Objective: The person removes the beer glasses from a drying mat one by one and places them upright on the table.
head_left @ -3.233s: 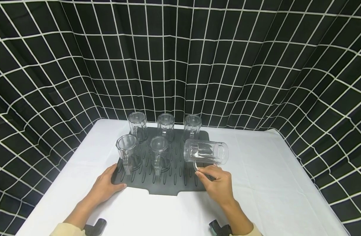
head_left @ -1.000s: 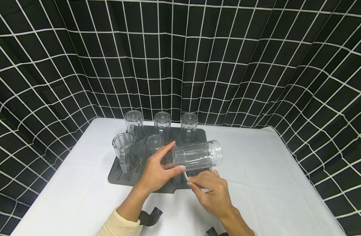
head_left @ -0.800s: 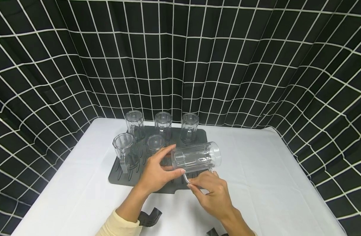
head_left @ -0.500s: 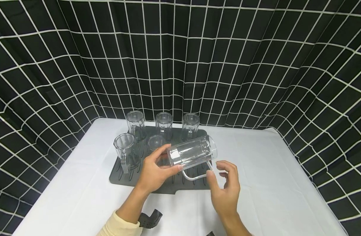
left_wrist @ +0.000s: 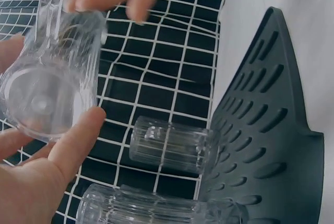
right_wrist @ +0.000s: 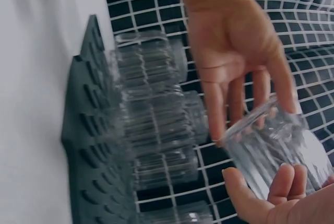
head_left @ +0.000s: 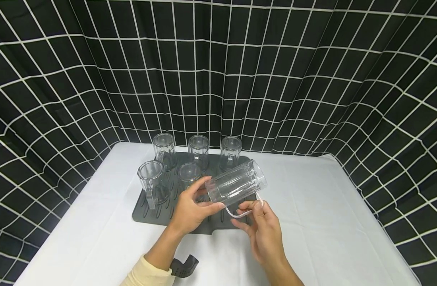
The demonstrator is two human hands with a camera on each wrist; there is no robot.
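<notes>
Hands both at one tall clear glass mug [head_left: 236,183], tilted in the air, base to my left, mouth up and right. Left hand [head_left: 190,206] is clamped on the base end, thumb on the near side; I'd guess it takes the weight so the handle side stays accessible. Right hand [head_left: 265,232] is at the clear loop handle [head_left: 236,216], fingers crossing it; can't tell if they pinch or just touch. Probably there to steer the angle.

Behind and below: dark grey ribbed mat [head_left: 198,227] with five matching mugs, three at the back [head_left: 198,153], two in front [head_left: 151,182]. They look inverted, visible handles facing me, likely for draining and easy reach.

Mat sits on a white-clothed desk [head_left: 311,206]. Black white-gridded curtain [head_left: 218,79] beyond.
</notes>
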